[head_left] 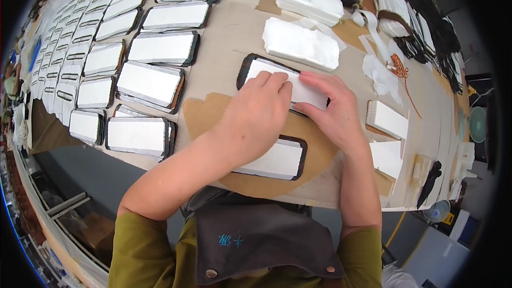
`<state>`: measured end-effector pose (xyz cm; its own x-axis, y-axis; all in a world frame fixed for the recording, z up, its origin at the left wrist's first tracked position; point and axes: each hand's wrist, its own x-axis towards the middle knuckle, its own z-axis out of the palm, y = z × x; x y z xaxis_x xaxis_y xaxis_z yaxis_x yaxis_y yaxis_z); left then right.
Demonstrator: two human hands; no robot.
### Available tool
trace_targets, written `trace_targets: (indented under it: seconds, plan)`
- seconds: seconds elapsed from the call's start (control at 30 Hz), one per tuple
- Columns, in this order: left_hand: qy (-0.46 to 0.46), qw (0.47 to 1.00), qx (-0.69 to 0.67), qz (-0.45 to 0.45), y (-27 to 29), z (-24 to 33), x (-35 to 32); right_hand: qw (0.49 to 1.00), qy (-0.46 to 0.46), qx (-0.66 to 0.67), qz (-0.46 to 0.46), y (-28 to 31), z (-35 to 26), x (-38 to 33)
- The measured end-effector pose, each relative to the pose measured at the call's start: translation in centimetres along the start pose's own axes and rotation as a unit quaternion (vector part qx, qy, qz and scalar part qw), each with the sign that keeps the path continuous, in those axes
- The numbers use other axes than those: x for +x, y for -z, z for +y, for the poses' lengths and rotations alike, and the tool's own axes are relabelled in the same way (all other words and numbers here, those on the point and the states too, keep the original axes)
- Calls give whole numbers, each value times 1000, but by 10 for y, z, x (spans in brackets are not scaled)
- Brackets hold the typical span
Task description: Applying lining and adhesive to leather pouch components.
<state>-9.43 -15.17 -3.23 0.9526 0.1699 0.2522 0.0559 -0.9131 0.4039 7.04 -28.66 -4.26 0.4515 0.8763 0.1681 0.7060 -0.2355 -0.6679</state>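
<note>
1. Brown and tan, the big flat desk (pixel 234 32) fills most of the view, and a round brown paper mat (pixel 213 112) lies on it under both hands.
2. Right under the hands sits a flat dark-rimmed rectangular tray with a white sheet on top (pixel 266 72).
3. Left hand (pixel 256 117) lies flat and open, pressing down on the near part of the white sheet.
4. Right hand (pixel 333 109) is also flat, not gripping; its fingers press the sheet's right end and touch the left hand's fingertips.
5. Just below the left wrist lies a second dark-rimmed tray with a white top (pixel 274 160), partly hidden by the arm.
6. To the left of the left hand, many finished-looking white-topped dark trays (pixel 149 82) lie in rows, far out to the desk's edge.
7. Above the hands rest two stacks of soft white folded sheets (pixel 301 42).
8. Right of the right hand are small white flat cards (pixel 386 120) and, farther off, a heap of black loops (pixel 432 26).
9. What could go wrong, I think: if one hand pushes harder, the sheet may slide crooked or wrinkle.
10. The left arm could bump the tray below it.
11. Beyond the near desk edge the floor looks grey and dim.
</note>
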Motion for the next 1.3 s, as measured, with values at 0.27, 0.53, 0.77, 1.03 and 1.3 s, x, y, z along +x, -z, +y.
trace_targets:
  seconds: [0.27,0.53,0.77,1.03,1.3]
  plan:
    - [-19,998,-44,-30,-7,-24,38,999,28,16,10,0,2,1]
    - [11,992,-96,-87,-8,-23,47,1000,-7,6,-2,6,-7,-4]
    - [47,981,-153,-110,-4,-25,47,994,17,5,105,34,5,-25]
    - [10,980,-124,-154,-3,-26,50,948,-239,204,57,12,31,-37]
    - [-24,984,-85,-156,-1,-23,49,933,-255,248,55,6,41,-35]
